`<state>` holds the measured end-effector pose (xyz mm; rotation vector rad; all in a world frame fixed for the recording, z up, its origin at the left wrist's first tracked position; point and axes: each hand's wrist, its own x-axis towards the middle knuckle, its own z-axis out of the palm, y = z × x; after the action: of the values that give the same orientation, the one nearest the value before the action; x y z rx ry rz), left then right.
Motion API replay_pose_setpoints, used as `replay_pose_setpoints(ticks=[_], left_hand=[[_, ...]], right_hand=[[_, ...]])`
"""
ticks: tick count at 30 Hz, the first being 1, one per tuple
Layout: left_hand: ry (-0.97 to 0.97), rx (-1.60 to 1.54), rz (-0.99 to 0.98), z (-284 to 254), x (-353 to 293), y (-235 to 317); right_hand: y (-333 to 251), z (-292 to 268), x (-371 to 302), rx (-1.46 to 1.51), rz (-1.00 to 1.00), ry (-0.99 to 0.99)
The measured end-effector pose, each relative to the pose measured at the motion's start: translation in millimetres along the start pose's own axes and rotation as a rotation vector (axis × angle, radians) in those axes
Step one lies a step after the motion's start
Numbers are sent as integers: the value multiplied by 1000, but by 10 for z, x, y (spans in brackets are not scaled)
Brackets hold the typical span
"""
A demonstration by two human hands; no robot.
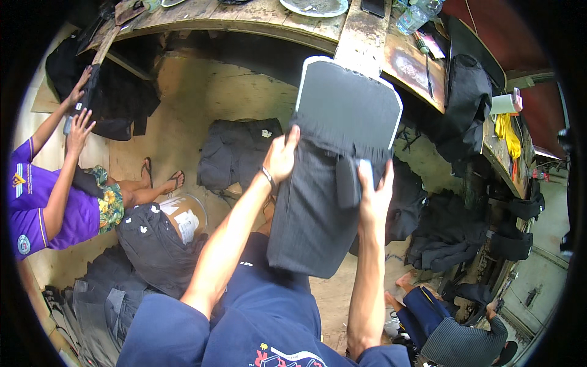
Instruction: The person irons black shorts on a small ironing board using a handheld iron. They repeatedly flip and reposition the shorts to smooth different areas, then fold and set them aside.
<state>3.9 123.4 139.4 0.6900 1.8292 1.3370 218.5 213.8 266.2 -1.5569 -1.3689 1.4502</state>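
Holding black cloth (312,226) on board (348,101), long axis roughly twelve-to-six. Left hand (282,158) clamped on cloth, most lying toward four o'clock. Right hand (374,194) nearer dark block (349,185), nine o'clock; cannot tell grip.

Cloth (315,214) over board (348,98); bottle (422,15) right on bench (257,12) beyond; co-worker (61,202) left

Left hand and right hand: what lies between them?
In the head view, black cloth spans between the left hand and the right hand, with a dark block beside the right one.
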Motion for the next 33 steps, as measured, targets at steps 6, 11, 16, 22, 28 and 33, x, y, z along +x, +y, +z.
replay_pose_setpoints(ticks=[6, 11, 16, 22, 28, 33], left_hand=[[75, -167, 43, 101, 592, 148], [298, 196, 32, 79, 358, 327], [165, -270, 9, -28, -854, 623], [71, -12, -134, 138, -2148, 33], [-252, 87, -378, -148, -3206, -113], [121, 2, -107, -266, -3141, -53]], right_hand=[[-164, 229, 964, -81, 62, 15], [-262, -76, 783, 219, 23, -234], [-79, -554, 176, 35, 151, -146], [376, -758, -196, -207, 90, -289], [564, -1206, -1073, -182, 288, -528], [819, -1575, -1238, 49, 457, -233]])
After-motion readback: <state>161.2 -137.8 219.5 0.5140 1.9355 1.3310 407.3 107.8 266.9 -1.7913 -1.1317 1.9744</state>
